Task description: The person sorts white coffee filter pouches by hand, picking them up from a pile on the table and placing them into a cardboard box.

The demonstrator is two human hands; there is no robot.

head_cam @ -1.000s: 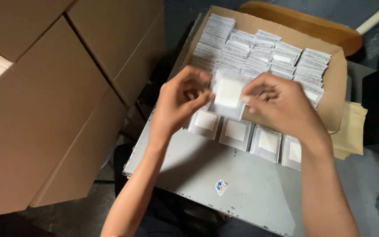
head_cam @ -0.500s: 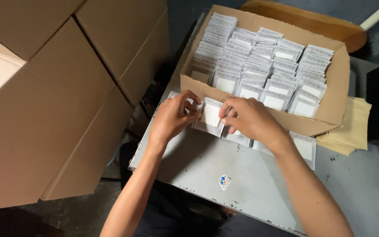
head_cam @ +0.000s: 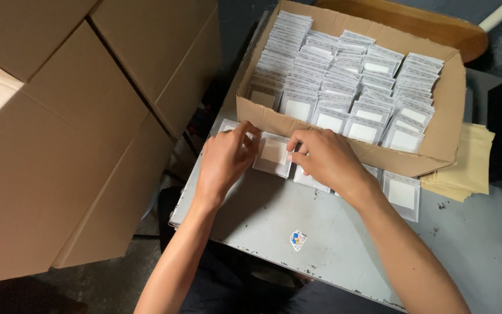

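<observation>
While there's only the head view to go on, it shows plenty. Both hands are down on the grey metal tabletop [head_cam: 332,244], right in front of the near wall of an open cardboard box [head_cam: 437,157]. The left hand [head_cam: 223,160] has its fingers curled, with fingertips and thumb on the left edge of a small clear sachet with a white pad inside [head_cam: 274,152]. The right hand [head_cam: 327,158] pinches the same sachet's right edge between thumb and forefinger, other fingers loosely bent. So the sachet sits flat, or nearly flat, between the two hands, held by both.

Just under and beyond the right hand there are more sachets in a row on the tabletop; one [head_cam: 403,195] lies clear of the wrist on the far side, others are half hidden under the palm. Past the fingertips, the box is packed with upright rows of the same sachets [head_cam: 344,75]. A stack of tan paper sheets [head_cam: 463,171] sits outboard of the right arm, and big closed cartons [head_cam: 88,116] stand off the left arm's side.

My read: this looks like the laying-down step, one sachet being squared up in the row. Whatever comes next calls for a light pinch, since these are thin and slippery, and care not to nudge the neighbours.
</observation>
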